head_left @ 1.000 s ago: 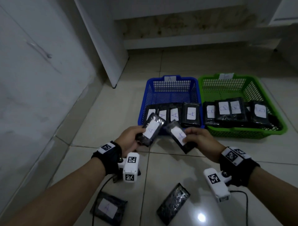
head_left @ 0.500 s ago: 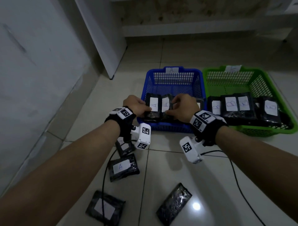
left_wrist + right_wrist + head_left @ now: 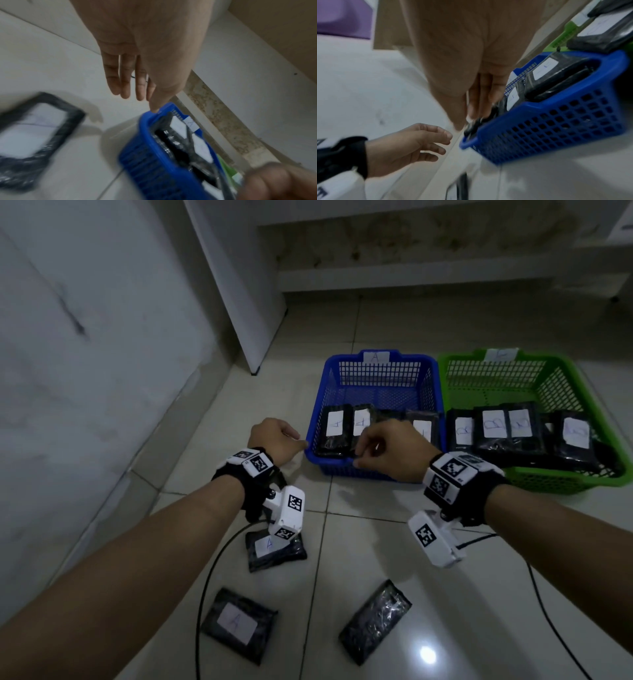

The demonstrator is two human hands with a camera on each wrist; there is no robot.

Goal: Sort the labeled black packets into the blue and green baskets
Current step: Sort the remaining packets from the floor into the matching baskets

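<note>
- Pale floor tiles (image 3: pixel 359 546) carry two baskets side by side near a white wall.
- I see the blue basket (image 3: pixel 373 361), tagged A, with black packets standing along its near wall; two at the left show white labels (image 3: pixel 335 423).
- I see the green basket (image 3: pixel 568 378) to its right with its own row of labelled packets (image 3: pixel 494 424).
- My left hand (image 3: pixel 274 438) hangs just outside the blue basket's left rim, fingers relaxed and spread, holding nothing.
- My right hand (image 3: pixel 390 448) sits over the near rim; its fingers are beside a packet edge, but I cannot tell whether they pinch it.
- Three packets lie on the floor by my forearms: two with labels (image 3: pixel 236 623), one (image 3: pixel 375 621) face down.
</note>
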